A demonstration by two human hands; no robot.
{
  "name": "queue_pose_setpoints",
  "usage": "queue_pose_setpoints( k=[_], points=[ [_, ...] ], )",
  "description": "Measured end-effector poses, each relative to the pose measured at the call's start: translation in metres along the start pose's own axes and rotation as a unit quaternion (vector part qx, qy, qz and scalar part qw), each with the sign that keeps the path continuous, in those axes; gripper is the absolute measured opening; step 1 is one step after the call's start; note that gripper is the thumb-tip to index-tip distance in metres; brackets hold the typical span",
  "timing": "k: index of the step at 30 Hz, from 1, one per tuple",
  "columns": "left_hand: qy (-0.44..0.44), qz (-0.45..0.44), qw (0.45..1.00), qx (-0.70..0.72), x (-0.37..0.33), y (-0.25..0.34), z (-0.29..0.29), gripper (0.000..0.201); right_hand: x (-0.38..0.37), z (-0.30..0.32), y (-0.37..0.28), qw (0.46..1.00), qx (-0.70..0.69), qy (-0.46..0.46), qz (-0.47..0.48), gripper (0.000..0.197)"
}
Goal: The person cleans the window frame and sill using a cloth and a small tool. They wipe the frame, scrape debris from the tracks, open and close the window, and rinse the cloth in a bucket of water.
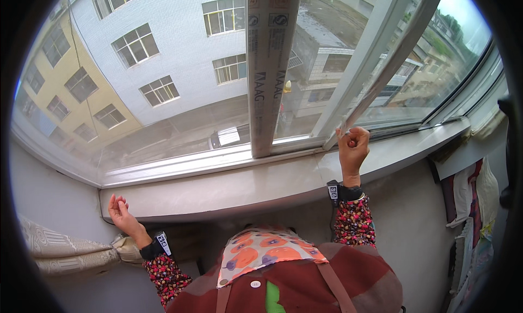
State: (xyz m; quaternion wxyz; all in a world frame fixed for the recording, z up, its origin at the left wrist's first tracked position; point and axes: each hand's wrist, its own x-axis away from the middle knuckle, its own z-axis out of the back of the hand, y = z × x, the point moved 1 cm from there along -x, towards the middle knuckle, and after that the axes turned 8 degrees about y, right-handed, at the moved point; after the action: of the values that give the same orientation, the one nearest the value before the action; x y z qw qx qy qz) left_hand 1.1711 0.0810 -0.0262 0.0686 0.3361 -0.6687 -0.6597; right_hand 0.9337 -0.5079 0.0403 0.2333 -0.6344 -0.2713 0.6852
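Observation:
My right hand [354,148] is raised to the lower end of a window sash frame [376,86], just above the sill. Its thumb and fingertips are pinched together against a greyish strip on that frame; what they grip is too small to make out. Over the left end of the white windowsill [218,197] is my left hand [123,214], palm turned up with the fingers loosely bent. Nothing shows in it. Both wrists wear black bands with small tags. Printed protective film [265,67] covers the upright frame in the middle of the window.
A tied-back beige curtain [71,246] hangs at the left. At the right, folded cloths [468,198] are stacked beside the wall. Beyond the glass and screen stand a white building [180,46] and a yellowish one [71,73]. A sliding pane [414,89] fills the window's right side.

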Motion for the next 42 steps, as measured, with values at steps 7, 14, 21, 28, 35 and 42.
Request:
queue_pose_setpoints(
  k=[7, 14, 21, 28, 35, 42],
  points=[
    [0.063, -0.006, 0.998, 0.008, 0.006, 0.011, 0.0, 0.026, -0.003, -0.002, 0.007, 0.996, 0.061, 0.008, 0.067, 0.032],
    [0.075, -0.02, 0.995, 0.056, 0.016, 0.022, 0.001, 0.026, -0.037, 0.042, 0.064, 0.979, 0.164, 0.087, 0.082, 0.034],
    [-0.008, -0.031, 0.999, 0.016, 0.022, 0.014, -0.007, 0.04, -0.113, 0.123, 0.195, 0.944, 0.301, 0.133, 0.009, 0.054],
    [-0.209, -0.073, 0.975, -0.02, 0.074, 0.044, -0.093, 0.067, -0.147, 0.192, 0.228, 0.959, 0.193, 0.193, -0.075, 0.051],
    [-0.279, 0.009, 0.958, 0.07, 0.09, 0.067, -0.117, 0.052, -0.042, 0.199, 0.185, 0.956, 0.229, 0.173, -0.065, 0.038],
    [-0.465, 0.049, 0.874, 0.135, 0.173, 0.081, -0.167, 0.061, -0.01, 0.21, 0.159, 0.964, 0.188, 0.165, -0.094, 0.034]
  ],
)
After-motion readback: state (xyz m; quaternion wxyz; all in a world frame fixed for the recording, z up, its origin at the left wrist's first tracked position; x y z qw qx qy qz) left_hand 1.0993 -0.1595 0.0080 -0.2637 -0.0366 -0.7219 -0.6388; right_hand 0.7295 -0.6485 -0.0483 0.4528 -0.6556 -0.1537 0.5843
